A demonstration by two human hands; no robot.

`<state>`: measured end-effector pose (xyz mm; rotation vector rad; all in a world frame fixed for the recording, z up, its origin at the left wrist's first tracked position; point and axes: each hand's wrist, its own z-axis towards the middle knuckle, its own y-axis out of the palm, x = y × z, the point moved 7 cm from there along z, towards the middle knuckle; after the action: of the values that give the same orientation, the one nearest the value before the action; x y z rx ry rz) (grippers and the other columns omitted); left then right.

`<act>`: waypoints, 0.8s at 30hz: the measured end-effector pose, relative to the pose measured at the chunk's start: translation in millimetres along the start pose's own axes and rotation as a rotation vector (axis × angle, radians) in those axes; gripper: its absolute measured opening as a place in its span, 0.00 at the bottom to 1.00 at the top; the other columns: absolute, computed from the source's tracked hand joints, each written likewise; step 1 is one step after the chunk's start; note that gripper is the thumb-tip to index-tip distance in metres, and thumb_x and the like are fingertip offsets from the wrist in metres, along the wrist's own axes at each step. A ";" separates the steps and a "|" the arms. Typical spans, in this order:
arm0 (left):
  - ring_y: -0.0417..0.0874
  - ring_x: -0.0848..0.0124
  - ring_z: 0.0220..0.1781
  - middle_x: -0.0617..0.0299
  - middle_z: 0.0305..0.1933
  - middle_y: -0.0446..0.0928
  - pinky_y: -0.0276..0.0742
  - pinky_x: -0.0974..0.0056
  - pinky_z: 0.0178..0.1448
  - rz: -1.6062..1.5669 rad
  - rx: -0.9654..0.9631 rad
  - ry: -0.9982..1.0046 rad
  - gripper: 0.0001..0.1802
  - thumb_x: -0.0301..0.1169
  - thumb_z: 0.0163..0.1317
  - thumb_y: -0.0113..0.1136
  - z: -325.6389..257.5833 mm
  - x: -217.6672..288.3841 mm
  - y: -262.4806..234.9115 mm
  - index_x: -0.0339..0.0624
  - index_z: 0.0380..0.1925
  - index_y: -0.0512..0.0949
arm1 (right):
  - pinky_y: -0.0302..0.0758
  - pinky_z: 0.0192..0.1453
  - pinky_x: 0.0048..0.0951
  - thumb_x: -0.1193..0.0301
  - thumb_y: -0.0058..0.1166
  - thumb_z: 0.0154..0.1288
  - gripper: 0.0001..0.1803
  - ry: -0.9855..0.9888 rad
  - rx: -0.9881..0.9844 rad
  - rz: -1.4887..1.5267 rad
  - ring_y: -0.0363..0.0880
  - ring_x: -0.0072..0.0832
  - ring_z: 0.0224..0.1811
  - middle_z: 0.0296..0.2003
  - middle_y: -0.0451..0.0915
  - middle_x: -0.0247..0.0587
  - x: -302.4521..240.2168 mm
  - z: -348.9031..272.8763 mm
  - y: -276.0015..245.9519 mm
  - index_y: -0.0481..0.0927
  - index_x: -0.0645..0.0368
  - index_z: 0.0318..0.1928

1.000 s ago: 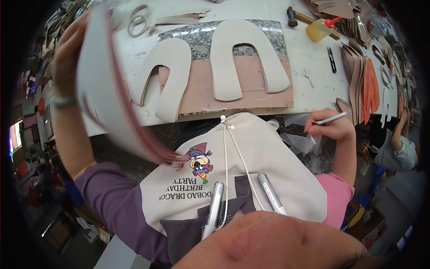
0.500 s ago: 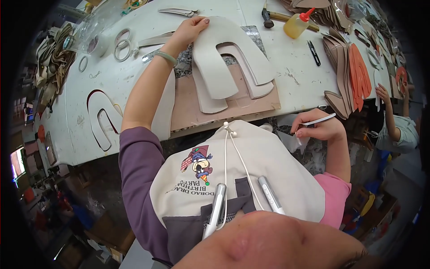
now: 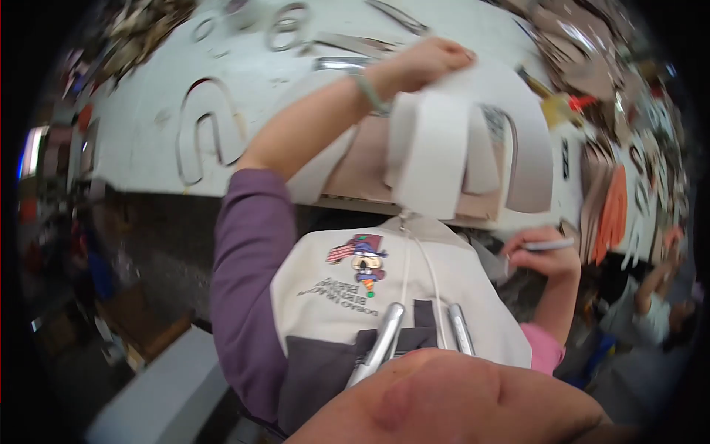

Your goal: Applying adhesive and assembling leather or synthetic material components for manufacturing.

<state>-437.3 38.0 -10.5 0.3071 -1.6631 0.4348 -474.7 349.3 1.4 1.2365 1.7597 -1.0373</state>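
My left hand, fingers closed, pinches the upper edge of a white U-shaped sheet piece. The piece is raised, its two legs hanging toward my apron. Behind it, a similar pale piece shows partly over a brown board; much of it is hidden. Beside the table's front edge, my right hand is closed around a slim, pale, pen-like tool. Blur hides the tool's exact kind.
A dark-rimmed U-shaped outline piece lies on the table's left. Tape rolls and metal scissors-like tools are farther back. To the right are a yellow bottle with red tip, stacked brown pieces, orange pieces and another person.
My left hand has lifted the white piece off the pale one and carried it rightward. The whole view has shifted and blurred. My right hand still grips the pen-like tool.
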 end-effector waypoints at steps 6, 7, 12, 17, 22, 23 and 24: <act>0.80 0.58 0.44 0.52 0.46 0.81 0.72 0.59 0.54 0.842 0.420 0.512 0.25 0.47 0.62 0.59 -0.7 -30.9 -82.2 0.34 0.46 0.79 | 0.73 0.38 0.25 0.73 0.66 0.53 0.13 -0.158 -0.014 -0.026 0.77 0.30 0.32 0.33 0.83 0.43 -25.2 9.5 -0.8 0.84 0.68 0.38; 0.81 0.58 0.43 0.53 0.47 0.81 0.74 0.59 0.51 0.792 0.496 0.377 0.24 0.46 0.60 0.61 -15.1 -32.8 -120.5 0.35 0.46 0.80 | 0.73 0.39 0.26 0.72 0.66 0.52 0.14 -0.239 0.015 -0.051 0.78 0.31 0.33 0.34 0.83 0.44 -35.6 10.4 -2.3 0.84 0.68 0.38; 0.80 0.57 0.50 0.48 0.48 0.81 0.72 0.59 0.56 1.205 1.016 -0.128 0.35 0.60 0.56 0.57 -181.0 -81.4 -361.6 0.39 0.48 0.81 | 0.73 0.44 0.30 0.70 0.69 0.49 0.18 -0.417 0.020 -0.097 0.77 0.35 0.38 0.38 0.83 0.46 -66.1 25.7 -7.8 0.83 0.68 0.40; 0.62 0.49 0.63 0.47 0.58 0.73 0.64 0.51 0.62 1.233 0.931 -0.656 0.46 0.67 0.49 0.59 -248.6 -144.4 -407.5 0.40 0.57 0.74 | 0.72 0.46 0.31 0.69 0.71 0.47 0.20 -0.336 -0.050 -0.133 0.77 0.36 0.39 0.39 0.82 0.46 -59.1 40.6 -19.8 0.83 0.67 0.41; 0.62 0.49 0.63 0.46 0.60 0.70 0.63 0.52 0.64 1.160 0.859 -0.590 0.47 0.62 0.45 0.67 -256.4 -135.7 -417.6 0.41 0.59 0.71 | 0.72 0.46 0.32 0.64 0.70 0.49 0.22 -0.245 -0.138 -0.153 0.77 0.36 0.40 0.40 0.83 0.47 -62.6 54.4 -8.7 0.83 0.67 0.42; 0.62 0.48 0.63 0.46 0.60 0.70 0.63 0.52 0.65 1.143 0.844 -0.577 0.48 0.61 0.44 0.68 -256.3 -135.5 -418.1 0.41 0.60 0.71 | 0.71 0.47 0.32 0.61 0.69 0.50 0.23 -0.221 -0.147 -0.156 0.77 0.36 0.40 0.40 0.83 0.47 -62.8 55.9 -6.7 0.83 0.67 0.42; 0.62 0.48 0.63 0.46 0.61 0.69 0.63 0.53 0.65 1.126 0.828 -0.564 0.48 0.60 0.43 0.70 -255.9 -135.5 -418.3 0.41 0.60 0.70 | 0.71 0.47 0.33 0.58 0.69 0.51 0.25 -0.196 -0.155 -0.158 0.77 0.37 0.40 0.40 0.83 0.48 -61.7 56.8 -5.3 0.84 0.67 0.42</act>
<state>-6.9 -225.6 -74.4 0.0449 -2.0118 2.0520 -456.8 274.3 34.7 0.8815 1.7686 -1.0520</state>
